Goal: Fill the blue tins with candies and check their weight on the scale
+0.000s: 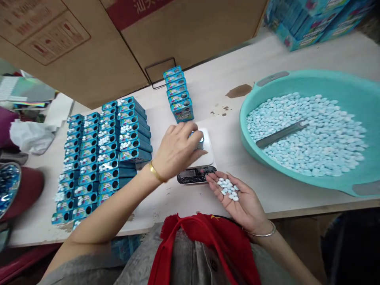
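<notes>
My left hand (178,150) reaches over the white plate of a small digital scale (204,158). Its fingers are closed round a small blue candy box (199,140), mostly hidden behind them. Palm up beside the scale's front, my right hand (242,202) cups a small heap of pale blue oval candies (228,189), its fingertips close to the black display panel (190,174). To the right, a large turquoise tub (245,130) holds many more of these candies and a grey metal scoop (282,133).
Rows of blue boxes (135,152), many topped with candies, stand on the left. A single line of similar boxes (182,110) stands behind the scale. Large cartons (190,35) rise at the back. A dark red bucket (31,188) sits far left; packed blue boxes (311,23) sit back right.
</notes>
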{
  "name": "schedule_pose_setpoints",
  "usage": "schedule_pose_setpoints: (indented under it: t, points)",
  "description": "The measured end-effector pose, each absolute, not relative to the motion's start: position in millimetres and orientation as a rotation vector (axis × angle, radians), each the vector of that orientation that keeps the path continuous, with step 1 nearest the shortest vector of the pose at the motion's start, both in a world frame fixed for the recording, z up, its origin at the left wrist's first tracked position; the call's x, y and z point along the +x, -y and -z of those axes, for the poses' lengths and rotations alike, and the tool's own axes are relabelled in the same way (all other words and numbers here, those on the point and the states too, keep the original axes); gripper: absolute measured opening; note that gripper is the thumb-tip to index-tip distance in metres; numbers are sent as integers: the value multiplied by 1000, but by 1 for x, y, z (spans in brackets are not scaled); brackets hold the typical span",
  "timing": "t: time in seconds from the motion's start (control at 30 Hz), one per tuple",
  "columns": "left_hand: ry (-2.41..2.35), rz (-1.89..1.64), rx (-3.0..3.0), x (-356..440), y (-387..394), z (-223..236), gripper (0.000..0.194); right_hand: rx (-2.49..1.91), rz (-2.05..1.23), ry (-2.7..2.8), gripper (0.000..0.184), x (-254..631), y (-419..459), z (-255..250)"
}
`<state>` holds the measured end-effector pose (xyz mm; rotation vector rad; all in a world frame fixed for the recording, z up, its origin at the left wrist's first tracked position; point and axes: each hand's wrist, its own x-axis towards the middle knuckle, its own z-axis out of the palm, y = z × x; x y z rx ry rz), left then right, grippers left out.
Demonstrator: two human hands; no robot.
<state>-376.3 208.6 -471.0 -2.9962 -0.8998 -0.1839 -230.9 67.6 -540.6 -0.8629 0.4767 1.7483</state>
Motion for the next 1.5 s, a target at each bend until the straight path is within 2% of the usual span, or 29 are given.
schedule_pose_setpoints:
  t: [0.1,0.2,0.33,0.53,0.7,0.87,1.1,1.33,1.5]
  points:
    - [773,128,-3236,-377,-169,481,24,-829,-1759,-510,25,-234,-68,543]
    - [735,27,-3378,-373,-130,511,22,-822,-1797,-495,22,-237,-63,549]
    - [781,89,-3469,-368,-108,541,18,-902,-1826,-500,15,-236,-51,555]
    - [716,95,-3442,-366,-110,542,18,-948,-1851,-509,19,-235,-48,557]
    - [742,110,-3472,-369,-114,545,18,-929,-1840,-493,12,-238,-52,559]
    - [793,224,-3499,-377,-132,532,15,-854,-1848,-538,14,-241,-67,556]
    - [1089,838,-3238,-382,-197,480,10,-730,-1868,-375,22,-243,-92,542]
    - [1060,678,-3185,-380,-230,474,14,-759,-1869,-388,27,-241,-92,542]
    - [987,646,-3278,-379,-202,472,19,-775,-1842,-447,27,-238,-91,544]
